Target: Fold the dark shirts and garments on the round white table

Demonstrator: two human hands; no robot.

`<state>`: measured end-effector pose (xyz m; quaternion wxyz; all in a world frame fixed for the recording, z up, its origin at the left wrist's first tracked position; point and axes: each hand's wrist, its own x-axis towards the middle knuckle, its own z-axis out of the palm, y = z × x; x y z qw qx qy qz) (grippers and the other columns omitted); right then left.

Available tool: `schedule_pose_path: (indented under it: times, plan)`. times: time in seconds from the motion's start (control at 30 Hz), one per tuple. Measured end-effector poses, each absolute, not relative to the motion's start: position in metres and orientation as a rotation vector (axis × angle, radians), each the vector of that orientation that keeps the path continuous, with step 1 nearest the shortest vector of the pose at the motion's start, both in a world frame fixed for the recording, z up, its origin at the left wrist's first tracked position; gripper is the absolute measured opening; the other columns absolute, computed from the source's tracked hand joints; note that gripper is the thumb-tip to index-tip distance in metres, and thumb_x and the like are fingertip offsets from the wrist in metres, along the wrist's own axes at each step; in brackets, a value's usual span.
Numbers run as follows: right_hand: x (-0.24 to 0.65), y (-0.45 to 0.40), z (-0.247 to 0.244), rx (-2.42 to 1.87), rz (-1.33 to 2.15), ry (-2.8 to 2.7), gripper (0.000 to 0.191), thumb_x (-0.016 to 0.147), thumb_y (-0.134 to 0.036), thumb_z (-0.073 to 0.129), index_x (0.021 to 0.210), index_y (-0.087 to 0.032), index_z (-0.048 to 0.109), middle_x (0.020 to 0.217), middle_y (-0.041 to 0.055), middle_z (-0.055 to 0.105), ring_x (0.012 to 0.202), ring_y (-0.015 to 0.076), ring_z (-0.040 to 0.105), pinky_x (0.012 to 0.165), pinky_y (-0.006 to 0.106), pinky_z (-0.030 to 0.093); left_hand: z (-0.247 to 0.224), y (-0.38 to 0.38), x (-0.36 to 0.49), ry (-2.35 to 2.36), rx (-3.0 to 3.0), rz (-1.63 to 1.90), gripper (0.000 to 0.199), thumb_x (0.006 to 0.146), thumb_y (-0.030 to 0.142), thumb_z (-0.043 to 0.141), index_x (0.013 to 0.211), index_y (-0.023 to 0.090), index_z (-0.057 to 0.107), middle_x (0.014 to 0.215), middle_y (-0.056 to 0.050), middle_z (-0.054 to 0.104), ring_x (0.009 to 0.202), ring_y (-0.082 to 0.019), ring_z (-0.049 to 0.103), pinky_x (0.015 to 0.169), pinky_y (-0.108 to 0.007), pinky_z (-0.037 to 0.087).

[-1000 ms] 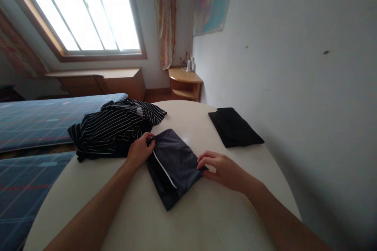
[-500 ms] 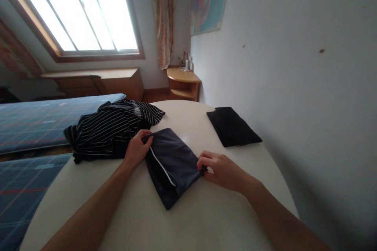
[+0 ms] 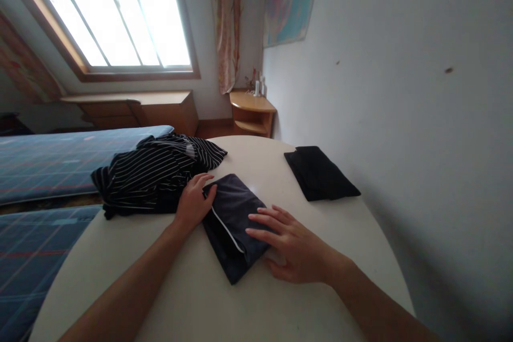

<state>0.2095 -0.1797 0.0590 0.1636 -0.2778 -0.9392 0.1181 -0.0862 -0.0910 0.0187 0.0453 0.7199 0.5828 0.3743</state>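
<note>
A dark grey-blue garment (image 3: 240,208), folded into a flat piece with a white trim line, lies on the round white table (image 3: 200,299). My left hand (image 3: 195,200) rests at its upper left corner, thumb and fingers apart. Over the right edge of the garment, my right hand (image 3: 290,240) is spread, its fingertips on the cloth and its thumb beside the edge. A crumpled black garment with white stripes (image 3: 148,173) lies just left of my left hand. Further right is a folded black cloth (image 3: 320,173).
Blue plaid mattresses (image 3: 48,165) adjoin the table on the left. A white wall (image 3: 401,133) runs along the right side. Beyond the table stand a corner shelf (image 3: 250,101) and a low wooden desk (image 3: 160,101) under the window.
My right hand has let go of the garment's right corner and spread over that edge. The fingers of my left hand have loosened at the upper left corner. The view has shifted slightly.
</note>
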Motion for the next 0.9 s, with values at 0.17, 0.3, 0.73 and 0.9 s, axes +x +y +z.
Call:
schedule_pose_path:
  times: [0.17,0.3,0.73,0.9]
  plan:
    - [0.193,-0.188,0.051,-0.674,0.422,-2.783,0.053,0.088,-0.036,0.064,0.139,-0.022,0.057,0.148,0.0074,0.052,0.14,0.0261,0.04,0.119,0.045,0.026,0.009,-0.103,-0.069,1.71,2.449,0.784,0.048,0.099,0.042,0.045,0.143,0.022,0.052,0.153,-0.01,0.046,0.141,-0.031,0.04,0.117,-0.048,0.032]
    - [0.191,-0.187,0.057,-0.717,0.492,-2.73,0.042,0.093,-0.047,0.06,0.128,-0.024,0.067,0.139,0.0068,0.061,0.13,0.0254,0.051,0.112,0.043,0.037,0.0,-0.105,-0.066,1.777,2.419,0.663,0.052,0.099,0.045,0.044,0.145,0.023,0.051,0.154,-0.011,0.046,0.141,-0.034,0.04,0.116,-0.052,0.032]
    - [0.197,-0.176,0.054,-1.135,0.595,-2.585,0.07,0.096,-0.048,0.054,0.155,-0.016,0.034,0.163,0.0116,0.028,0.152,0.0264,0.02,0.124,0.05,0.017,0.007,-0.145,-0.021,1.519,2.658,0.73,0.053,0.096,0.028,0.046,0.149,0.021,0.046,0.162,-0.01,0.03,0.151,-0.03,0.024,0.12,-0.052,0.028]
    - [0.195,-0.173,0.048,-1.239,0.676,-2.628,0.077,0.092,-0.05,0.058,0.155,-0.013,0.033,0.165,0.0111,0.02,0.153,0.0269,0.016,0.125,0.049,0.016,0.003,-0.143,-0.016,1.494,2.634,0.656,0.052,0.098,0.029,0.04,0.149,0.021,0.046,0.158,-0.009,0.04,0.149,-0.027,0.03,0.121,-0.05,0.027]
